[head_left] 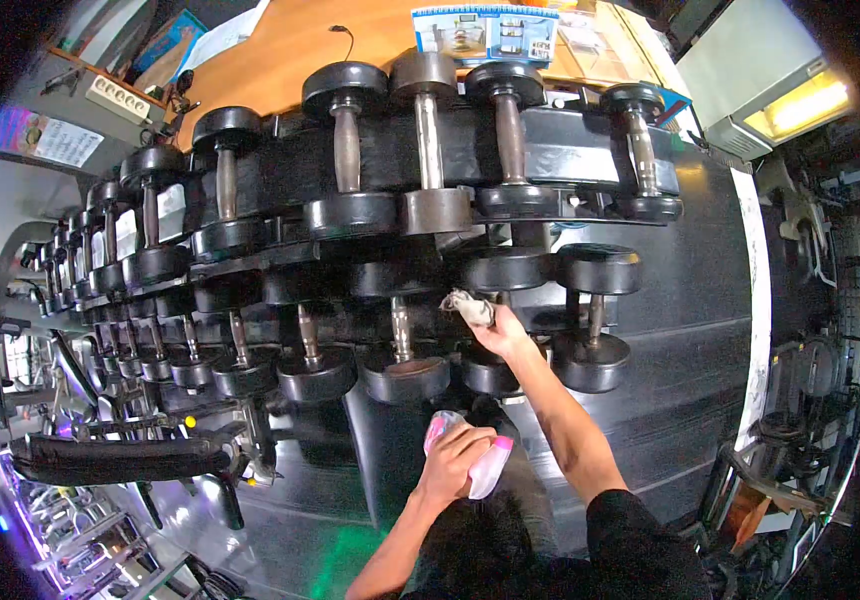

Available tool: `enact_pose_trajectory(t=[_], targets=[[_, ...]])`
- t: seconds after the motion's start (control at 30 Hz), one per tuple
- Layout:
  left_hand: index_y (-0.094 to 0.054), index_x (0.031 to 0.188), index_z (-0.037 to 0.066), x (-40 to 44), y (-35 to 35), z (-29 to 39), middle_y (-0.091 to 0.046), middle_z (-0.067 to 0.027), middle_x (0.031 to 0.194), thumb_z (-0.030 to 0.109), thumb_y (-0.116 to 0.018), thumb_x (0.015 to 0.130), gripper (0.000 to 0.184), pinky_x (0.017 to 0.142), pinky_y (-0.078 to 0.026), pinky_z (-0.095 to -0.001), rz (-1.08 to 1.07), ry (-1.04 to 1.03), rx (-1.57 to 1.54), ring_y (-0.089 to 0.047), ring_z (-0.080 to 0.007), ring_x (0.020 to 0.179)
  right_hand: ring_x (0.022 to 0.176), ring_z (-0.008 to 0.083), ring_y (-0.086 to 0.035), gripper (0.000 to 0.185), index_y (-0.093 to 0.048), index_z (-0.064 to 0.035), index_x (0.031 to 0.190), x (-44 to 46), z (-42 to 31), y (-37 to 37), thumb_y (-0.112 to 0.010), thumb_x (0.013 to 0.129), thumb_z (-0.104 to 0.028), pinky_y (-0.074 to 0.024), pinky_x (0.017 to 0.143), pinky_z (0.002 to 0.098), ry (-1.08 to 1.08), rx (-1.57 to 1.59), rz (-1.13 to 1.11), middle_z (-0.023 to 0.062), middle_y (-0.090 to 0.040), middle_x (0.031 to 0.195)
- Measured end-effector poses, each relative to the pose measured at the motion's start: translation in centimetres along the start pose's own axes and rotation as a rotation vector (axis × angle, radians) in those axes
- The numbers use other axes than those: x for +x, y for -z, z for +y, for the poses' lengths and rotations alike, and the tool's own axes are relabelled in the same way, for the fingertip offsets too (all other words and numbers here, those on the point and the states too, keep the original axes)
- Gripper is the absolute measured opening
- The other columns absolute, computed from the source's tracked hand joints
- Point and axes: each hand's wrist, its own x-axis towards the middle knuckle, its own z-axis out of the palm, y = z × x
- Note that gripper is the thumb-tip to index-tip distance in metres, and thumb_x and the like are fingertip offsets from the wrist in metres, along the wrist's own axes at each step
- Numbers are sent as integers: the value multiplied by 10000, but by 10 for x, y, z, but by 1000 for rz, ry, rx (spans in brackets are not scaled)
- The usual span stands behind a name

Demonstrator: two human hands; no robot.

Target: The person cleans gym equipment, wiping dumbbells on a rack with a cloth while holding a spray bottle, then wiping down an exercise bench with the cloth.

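My left hand (453, 462) is wrapped around a whitish plastic bottle (491, 472) with pink parts, low in front of my body. It looks like a spray bottle, but its top is partly hidden by the fingers. In my right hand (499, 334) is a bunched whitish cloth (470, 306), held out at the lower tier of the dumbbell rack. That hand is in front of a black dumbbell (490, 372), covering part of its handle; whether the cloth touches it I cannot tell. Beside it on the left lies another dumbbell (403, 330) with a worn metal handle.
Two tiers of dumbbells run to the left, with a dumbbell (595, 318) at the lower right end. Behind the rack is a wooden desk (280, 45) with a desk calendar (490, 35). A padded bench (120, 457) stands at left. Gym machines (785, 420) are at right.
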Motion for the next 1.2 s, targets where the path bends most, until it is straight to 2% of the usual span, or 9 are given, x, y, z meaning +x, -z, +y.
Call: enact_pose_trajectory(t=[0.07,0.27,0.33,0.37,0.4,0.73,0.87,1.0,1.2], targets=[[-607,806,-17,2,-1,2,-653,-126,954,37,-674,645,183,718,-502,-363,6,-17,-13,-611,-285,792,985,245,-648,351,-505,8,1235,-23,7,-1,-329,983,-162,-571,766,283,-12,-158,-162,126,-627,1146],[-610,844,-21,6,-3,3,-647,-128,954,32,-674,640,220,701,-500,-360,-39,-55,-12,-611,-288,777,949,258,-654,353,-566,7,1132,23,33,28,-287,980,-146,-554,848,364,64,-182,195,147,-649,1068],[-610,857,-21,3,-2,-1,-648,-131,960,34,-681,644,231,706,-502,-363,-53,-35,-19,-618,-292,781,933,268,-655,339,-559,40,1114,36,24,19,-302,968,-126,-547,854,368,84,-58,36,160,-649,1049],[-611,871,-20,2,-2,-2,-650,-135,967,36,-688,649,242,710,-505,-365,-58,-13,-37,-624,-296,784,932,286,-654,322,-553,70,1091,30,14,0,-319,956,-105,-538,874,375,-116,245,-464,180,-643,1042],[-611,871,-20,1,-2,-2,-650,-135,967,36,-688,649,242,710,-505,-365,-61,-15,-41,-624,-296,784,975,307,-636,315,-547,76,1113,22,12,-17,-324,945,-69,-535,886,382,139,221,237,201,-631,1069],[-620,920,-2,-17,-4,-17,-659,-143,960,47,-707,640,297,728,-506,-377,-33,90,-57,-640,-302,812,1024,223,-611,266,-542,-18,1197,-98,-19,-21,-433,974,-115,-523,868,334,502,157,136,113,-620,1132],[-618,927,-7,-17,2,-15,-656,-143,935,17,-688,635,301,696,-507,-366,11,159,-134,-636,-300,788,1083,244,-563,394,-408,-25,1353,-96,7,-36,-461,982,-147,-437,951,351,1293,-829,464,133,-533,1265],[-620,934,-10,-19,2,-16,-655,-138,914,-20,-666,657,281,682,-513,-347,52,172,-149,-641,-297,756,1252,374,-427,400,-608,-99,1160,-95,-1,-81,-569,774,-5,-330,1051,440,1411,-2130,308,165,-487,1331],[-610,970,-19,-16,-4,-16,-659,-117,890,-46,-617,728,243,700,-531,-326,53,285,-262,-660,-261,759,1267,351,-414,312,-669,-106,943,-88,-3,-53,-606,687,60,-365,1015,429,1540,-2300,289,103,-488,1358]])
